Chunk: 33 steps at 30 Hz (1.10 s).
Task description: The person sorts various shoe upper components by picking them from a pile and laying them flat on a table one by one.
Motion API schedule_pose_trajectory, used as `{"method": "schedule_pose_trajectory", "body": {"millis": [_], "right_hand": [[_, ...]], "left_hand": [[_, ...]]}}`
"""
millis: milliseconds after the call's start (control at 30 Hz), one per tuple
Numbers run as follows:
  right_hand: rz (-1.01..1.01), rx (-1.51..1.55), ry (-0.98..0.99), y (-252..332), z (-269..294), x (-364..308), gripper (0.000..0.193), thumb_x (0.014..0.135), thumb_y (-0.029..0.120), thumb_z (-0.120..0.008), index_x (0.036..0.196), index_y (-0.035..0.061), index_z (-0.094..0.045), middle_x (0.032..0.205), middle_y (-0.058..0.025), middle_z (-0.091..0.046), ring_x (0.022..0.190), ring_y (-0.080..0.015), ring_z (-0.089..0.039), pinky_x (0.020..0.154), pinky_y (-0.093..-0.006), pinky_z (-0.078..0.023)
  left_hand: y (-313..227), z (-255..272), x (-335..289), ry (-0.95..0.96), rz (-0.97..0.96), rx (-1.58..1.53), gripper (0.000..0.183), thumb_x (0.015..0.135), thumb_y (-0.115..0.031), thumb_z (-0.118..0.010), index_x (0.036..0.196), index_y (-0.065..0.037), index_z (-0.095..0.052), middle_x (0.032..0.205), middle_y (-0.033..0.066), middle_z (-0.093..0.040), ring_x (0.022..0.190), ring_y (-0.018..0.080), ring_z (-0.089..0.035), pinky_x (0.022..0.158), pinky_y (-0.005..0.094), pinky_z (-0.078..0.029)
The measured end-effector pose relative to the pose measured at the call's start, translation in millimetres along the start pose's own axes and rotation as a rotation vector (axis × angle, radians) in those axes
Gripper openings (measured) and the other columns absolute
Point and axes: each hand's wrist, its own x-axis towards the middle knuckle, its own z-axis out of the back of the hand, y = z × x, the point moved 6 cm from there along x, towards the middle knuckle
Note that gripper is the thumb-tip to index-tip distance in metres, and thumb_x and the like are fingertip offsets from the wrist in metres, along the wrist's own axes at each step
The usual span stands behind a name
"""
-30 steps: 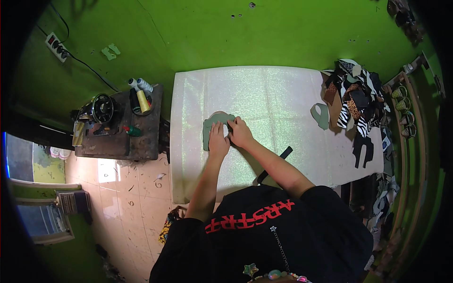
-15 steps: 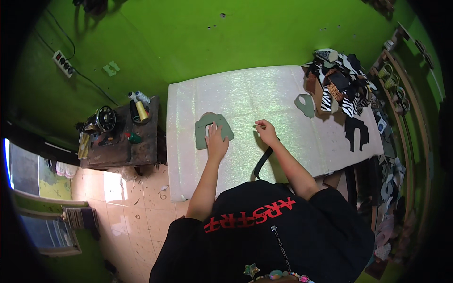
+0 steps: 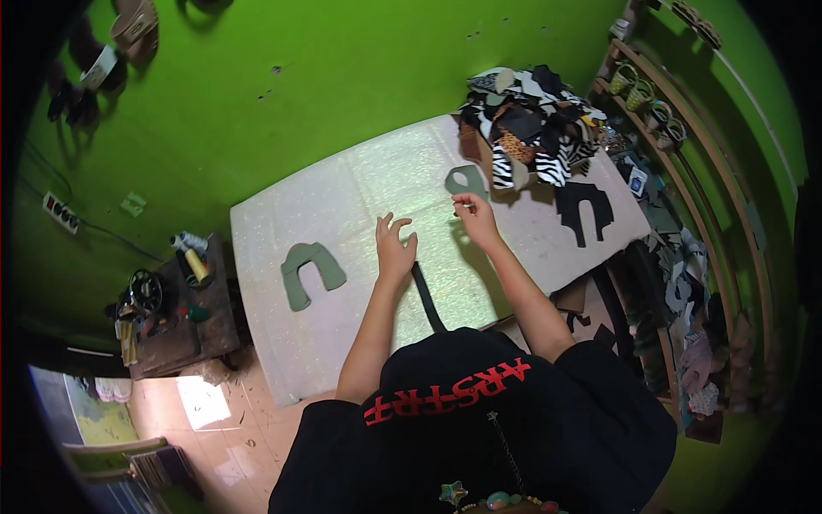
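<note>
Over the middle of the white shimmering table, my left hand (image 3: 396, 248) has its fingers apart and holds nothing. A narrow black strip (image 3: 428, 295) runs from beside its wrist toward me. Left of that hand lies a grey-green U-shaped cut piece (image 3: 313, 257), apart from it. My right hand (image 3: 476, 219) has its fingertips pinched together, just on the near side of a small grey-green piece with a hole (image 3: 473, 187). Whether anything is between those fingertips is too small to tell.
A heap of zebra, leopard and dark scraps (image 3: 527, 128) sits on the table's far right. Nearer is a black cut piece (image 3: 586, 216). At the left stands a sewing machine (image 3: 147, 291) with thread spools (image 3: 195, 264). A wooden rack (image 3: 698, 188) holds footwear along the right wall.
The view has turned to the right. My left hand has come off the grey-green U-shaped piece and moved right. My right hand is now closer to the small piece with the hole.
</note>
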Motion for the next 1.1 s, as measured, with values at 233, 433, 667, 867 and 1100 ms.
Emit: {"method": "schedule_pose_trajectory", "body": {"millis": [233, 433, 667, 867, 1100], "right_hand": [[0.079, 0.003, -0.121, 17.6, 97.3, 35.1, 0.016, 0.084, 0.006, -0.057, 0.099, 0.0019, -0.062, 0.086, -0.001, -0.062, 0.068, -0.0057, -0.054, 0.064, -0.021, -0.044], [0.22, -0.269, -0.273, 24.0, 151.3, 54.1, 0.017, 0.077, 0.002, -0.058, 0.094, 0.0011, -0.061, 0.086, -0.0068, -0.058, 0.068, -0.0126, -0.055, 0.064, -0.0241, -0.045], [0.238, -0.752, -0.115, 41.8, 138.2, 57.7, 0.034, 0.069, 0.022, -0.068, 0.101, 0.0112, -0.061, 0.102, -0.0084, -0.052, 0.099, -0.0302, -0.045, 0.085, -0.0389, -0.04], [0.295, -0.96, -0.054, 47.3, 118.7, 65.0, 0.051, 0.062, 0.022, -0.075, 0.11, 0.0176, -0.059, 0.122, -0.0096, -0.041, 0.111, -0.0327, -0.037, 0.09, -0.0453, -0.032], [0.402, -0.732, -0.08, 40.3, 127.9, 83.0, 0.035, 0.072, 0.005, -0.061, 0.106, 0.0081, -0.056, 0.105, -0.0142, -0.05, 0.092, -0.0328, -0.053, 0.077, -0.0418, -0.043]], "left_hand": [[-42.4, -72.5, 30.7, 0.026, -0.058, -0.016, 0.028, 0.078, -0.018, -0.064, 0.105, -0.012, -0.062, 0.125, 0.0189, -0.047, 0.121, 0.0375, -0.036, 0.102, 0.0451, -0.029], [-10.9, -141.3, 47.7, 0.241, 0.13, 0.078, 0.037, 0.075, -0.021, -0.062, 0.11, -0.007, -0.06, 0.124, 0.0214, -0.045, 0.119, 0.0369, -0.037, 0.101, 0.0432, -0.03], [4.9, -168.0, 73.5, 0.199, 0.315, 0.092, 0.053, 0.075, -0.018, -0.06, 0.122, 0.004, -0.047, 0.126, 0.0229, -0.044, 0.118, 0.0369, -0.039, 0.101, 0.0407, -0.032], [1.2, -174.2, 99.0, 0.06, 0.371, -0.047, 0.058, 0.074, -0.01, -0.061, 0.127, 0.002, -0.039, 0.122, 0.0239, -0.048, 0.115, 0.0379, -0.043, 0.099, 0.041, -0.034], [3.9, -172.8, 108.1, -0.111, 0.4, -0.126, 0.058, 0.073, -0.005, -0.063, 0.125, 0.0, -0.038, 0.109, 0.0212, -0.056, 0.098, 0.0356, -0.056, 0.088, 0.0375, -0.044]]}}
